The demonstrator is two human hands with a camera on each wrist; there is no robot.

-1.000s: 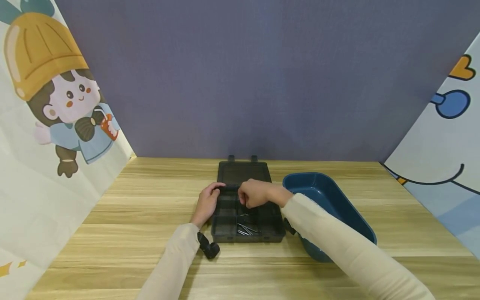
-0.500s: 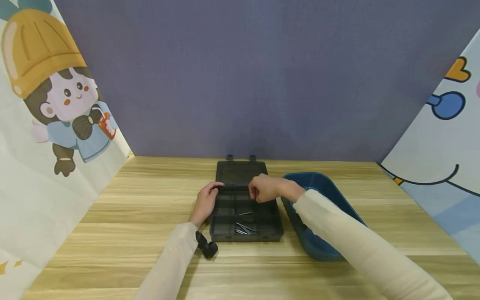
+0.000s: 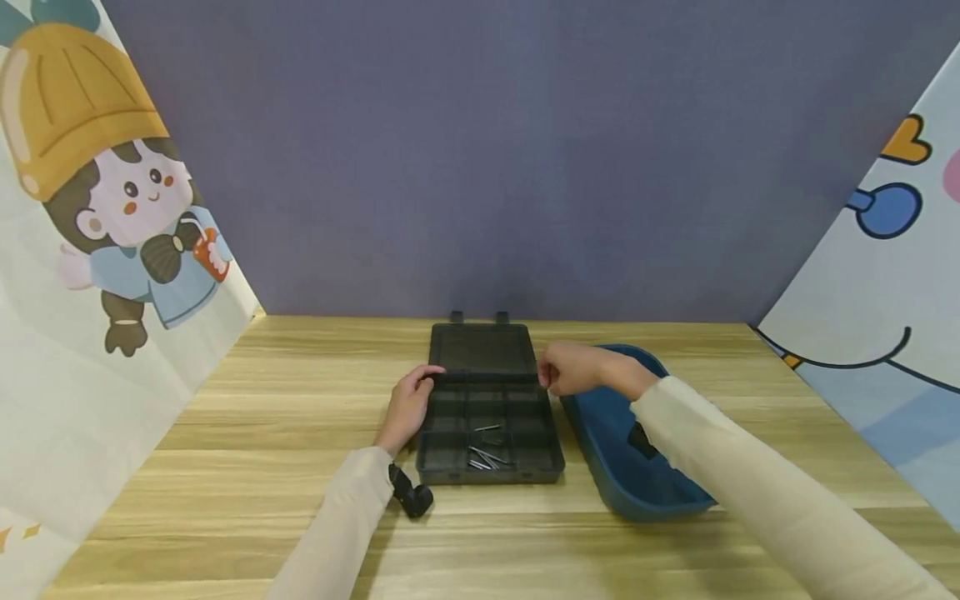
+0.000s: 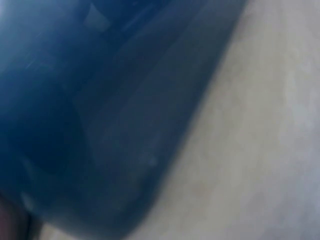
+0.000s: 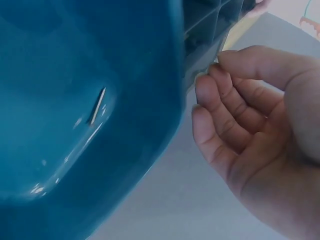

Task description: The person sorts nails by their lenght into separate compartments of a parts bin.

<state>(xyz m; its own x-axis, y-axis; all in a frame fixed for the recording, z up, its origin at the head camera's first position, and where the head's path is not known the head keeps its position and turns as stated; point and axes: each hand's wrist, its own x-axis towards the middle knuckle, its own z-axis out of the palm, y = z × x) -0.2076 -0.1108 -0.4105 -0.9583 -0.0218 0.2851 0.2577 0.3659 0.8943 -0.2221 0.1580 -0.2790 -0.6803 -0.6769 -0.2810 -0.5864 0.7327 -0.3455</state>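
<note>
A dark see-through compartment box (image 3: 490, 473) lies with its lid (image 3: 482, 347) folded back. Several thin silver nail-like rods (image 3: 487, 459) lie in its front middle compartment, and more (image 3: 488, 428) show just behind. At the box's back left corner, my left hand (image 3: 406, 410) rests with the index finger along the hinge edge; its other fingers are mostly hidden. My right hand (image 3: 579, 368) is over the box's back right corner, beside the blue bin (image 3: 637, 507). In the right wrist view its fingers are loosely bent, nothing seen between them. One thin rod (image 5: 97, 106) lies inside the bin.
The wooden table (image 3: 315, 367) carries the box and the bin, which stand close side by side. A grey-purple partition (image 3: 495, 158) rises behind, with printed panels at both sides. In the left wrist view, a dark blue surface (image 4: 115, 125) is badly blurred.
My right hand has moved right, from above the box's middle compartments to the bin's left edge, uncovering the compartments. My left hand has stayed at the box's corner.
</note>
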